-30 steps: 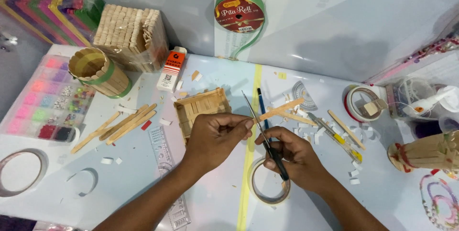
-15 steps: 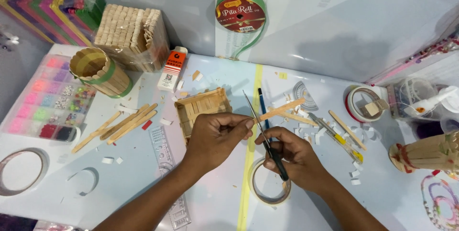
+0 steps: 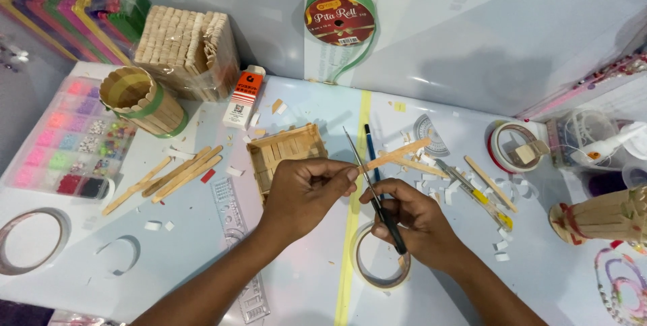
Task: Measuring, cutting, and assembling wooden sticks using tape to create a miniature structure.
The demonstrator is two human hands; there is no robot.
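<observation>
On the desk [image 3: 202, 245], a round cup built of upright wooden sticks [image 3: 140, 100] with a green band lies tilted at the left; its mouth shows only its striped inner wall. Beside it a clear bead box [image 3: 64, 137] holds pink, green, white and dark beads in separate compartments. Behind them a wrapped bundle of plain craft sticks [image 3: 185, 46] stands against the wall. A shallow square stick tray [image 3: 286, 154] sits just beyond the left hand [image 3: 306, 194]; whether anything lies inside it is hard to tell from here. At the right, a tape ring [image 3: 515, 147] has a small wooden piece resting in it.

The left hand is clenched, its fingertips pinched beside a thin pointed tool [image 3: 377, 194]. The right hand [image 3: 411, 221] is closed around that tool's dark handle, with the metal tip rising up and to the left. A single wooden stick [image 3: 397, 154] slants just past the fingertips, and I cannot say for certain which hand holds it. Under the right hand lies a roll of clear tape [image 3: 377, 272]. Loose sticks [image 3: 178, 174] lie to the left of the tray.

Compared with half a second ago, both hands, the tool and the stick sit in the same places; nothing on the desk has shifted.
</observation>
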